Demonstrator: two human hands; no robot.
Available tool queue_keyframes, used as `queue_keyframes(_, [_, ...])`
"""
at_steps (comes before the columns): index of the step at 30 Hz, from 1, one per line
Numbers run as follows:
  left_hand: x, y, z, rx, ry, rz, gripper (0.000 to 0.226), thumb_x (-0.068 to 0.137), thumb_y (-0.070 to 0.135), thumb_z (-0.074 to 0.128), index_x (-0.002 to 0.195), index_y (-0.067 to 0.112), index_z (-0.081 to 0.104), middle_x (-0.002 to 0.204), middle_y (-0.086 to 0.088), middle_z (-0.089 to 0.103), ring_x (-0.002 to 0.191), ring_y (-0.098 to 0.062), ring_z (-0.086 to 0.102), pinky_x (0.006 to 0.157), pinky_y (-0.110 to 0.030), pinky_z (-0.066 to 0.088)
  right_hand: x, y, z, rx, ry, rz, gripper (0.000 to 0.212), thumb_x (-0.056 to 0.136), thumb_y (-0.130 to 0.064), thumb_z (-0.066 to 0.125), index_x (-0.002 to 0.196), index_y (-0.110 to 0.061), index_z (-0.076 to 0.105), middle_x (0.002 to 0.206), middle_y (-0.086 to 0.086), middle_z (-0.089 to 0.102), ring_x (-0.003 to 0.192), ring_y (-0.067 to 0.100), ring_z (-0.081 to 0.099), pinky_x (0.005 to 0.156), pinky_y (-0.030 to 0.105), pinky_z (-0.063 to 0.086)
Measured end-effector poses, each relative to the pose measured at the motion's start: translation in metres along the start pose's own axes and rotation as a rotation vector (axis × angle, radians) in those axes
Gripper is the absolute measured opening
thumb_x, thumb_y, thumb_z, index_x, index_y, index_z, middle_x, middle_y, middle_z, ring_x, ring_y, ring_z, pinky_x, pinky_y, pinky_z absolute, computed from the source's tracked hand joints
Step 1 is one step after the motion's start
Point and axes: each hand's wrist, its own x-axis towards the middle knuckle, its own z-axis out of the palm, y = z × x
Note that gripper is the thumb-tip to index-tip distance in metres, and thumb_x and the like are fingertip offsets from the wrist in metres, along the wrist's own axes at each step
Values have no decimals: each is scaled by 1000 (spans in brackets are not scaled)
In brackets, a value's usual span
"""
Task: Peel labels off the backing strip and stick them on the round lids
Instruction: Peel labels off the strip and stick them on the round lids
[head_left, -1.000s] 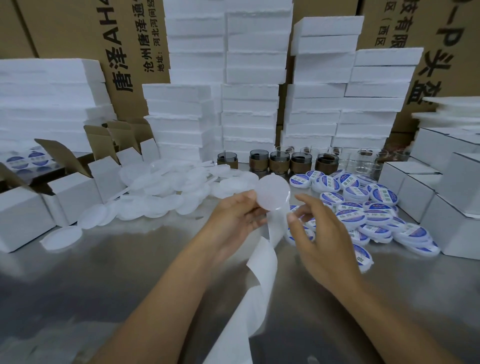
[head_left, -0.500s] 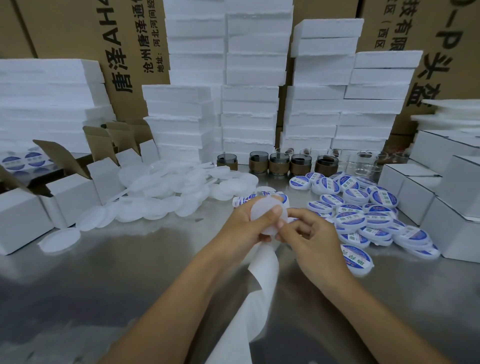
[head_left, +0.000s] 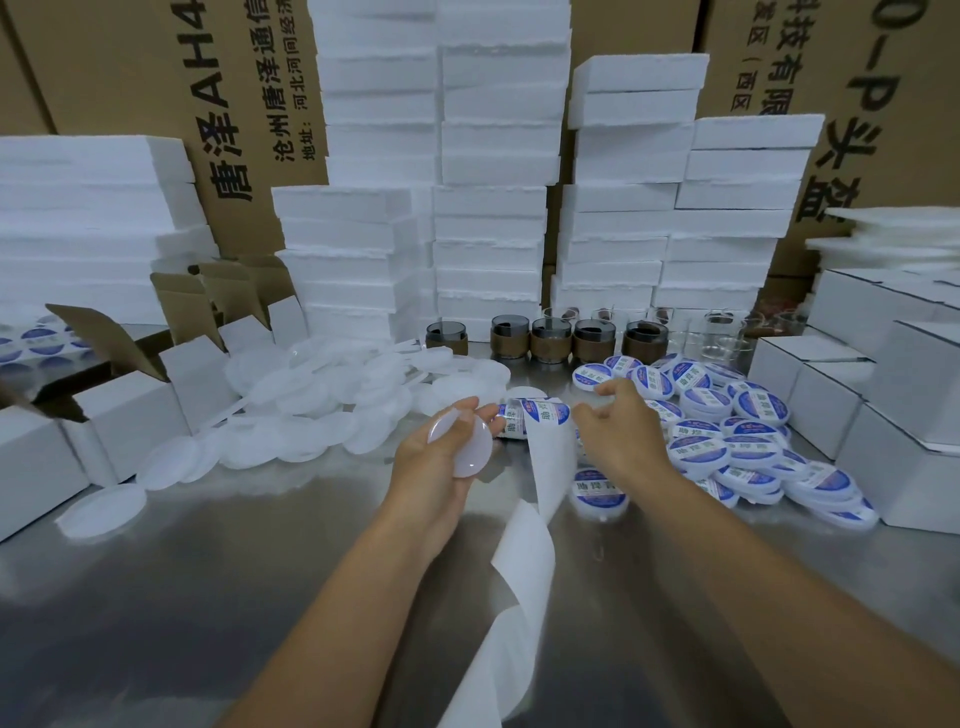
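Note:
My left hand (head_left: 441, 467) holds a plain translucent round lid (head_left: 462, 444), tilted toward me. Just right of it, my right hand (head_left: 621, 436) pinches the top of the white backing strip (head_left: 548, 457), where round blue-and-white labels (head_left: 540, 413) still sit. The bare strip curls down over the table toward me. Several unlabelled lids (head_left: 311, 405) lie heaped at the left. A pile of labelled lids (head_left: 727, 441) lies at the right, partly behind my right hand.
Steel table (head_left: 208, 597). Open white cartons (head_left: 130, 405) stand at left, closed white boxes (head_left: 883, 415) at right. Brown-sleeved glass jars (head_left: 550, 340) line the back, before stacked foam slabs (head_left: 488, 208) and cardboard cartons.
My hands have separated: the left drew the lid down and left, the right moved right along the strip. More labels now show at the strip's top.

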Motion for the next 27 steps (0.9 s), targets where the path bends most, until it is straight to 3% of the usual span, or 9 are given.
queue_keyframes(5, [2,-4,0,77,82,-32,17,90,-5,51,96,7,61,82,-9,70,75,-24,65,66,-31,59,4,-12,7,265,-77,158,34,85,-28,65,115,-16,54,118,4,52,97,18,50,72,28,40])
queue_keyframes(8, [2,-7,2,133,91,-56,12,92,0,53,91,6,63,80,-10,68,73,-23,63,78,-38,55,-4,-14,5,488,-166,233,26,83,-19,67,108,-21,58,125,8,55,104,24,57,76,35,50])
queue_keyframes(11, [2,-10,4,181,68,-87,9,91,5,56,87,7,64,67,-3,70,61,-16,66,72,-32,55,-18,-10,-1,516,-221,247,21,83,-18,67,100,-28,58,122,8,57,102,25,59,79,37,52])
queue_keyframes(15, [1,-12,7,241,90,-46,9,85,3,65,93,5,66,75,-6,73,68,-17,69,70,-33,57,-41,-2,-8,500,-276,178,26,83,-15,67,104,-27,56,93,1,70,82,10,65,66,28,49])
queue_keyframes(17, [1,-13,7,272,120,-36,19,80,1,70,98,8,66,85,-8,71,75,-20,70,71,-32,58,-50,1,-8,423,-268,67,27,84,-14,66,106,-24,55,63,-12,66,61,-6,58,58,15,43])
queue_keyframes(19, [-1,-12,8,271,119,-45,23,76,-2,73,92,13,65,88,-8,68,73,-19,70,65,-29,59,-57,4,-6,339,-222,-41,25,84,-13,66,103,-23,54,53,-12,60,52,-9,53,50,6,38])
queue_keyframes(23, [-4,-12,12,144,100,-89,29,73,-10,71,93,8,62,96,-16,65,77,-26,68,65,-32,60,-67,10,-1,175,-120,-226,25,83,-19,67,102,-27,53,69,-10,60,65,1,55,62,17,43])
queue_keyframes(25, [-4,-12,12,137,101,-93,30,73,-12,70,93,8,63,93,-14,65,73,-23,69,61,-29,59,-69,12,1,57,-73,-283,27,83,-27,66,107,-30,53,84,-10,60,82,8,55,73,29,46])
queue_keyframes(27, [-3,-12,12,136,97,-99,30,73,-13,69,93,9,63,89,-13,66,68,-20,69,58,-27,58,-70,13,4,-100,-5,-368,30,85,-32,62,114,-27,54,102,-10,55,99,11,50,81,30,45])
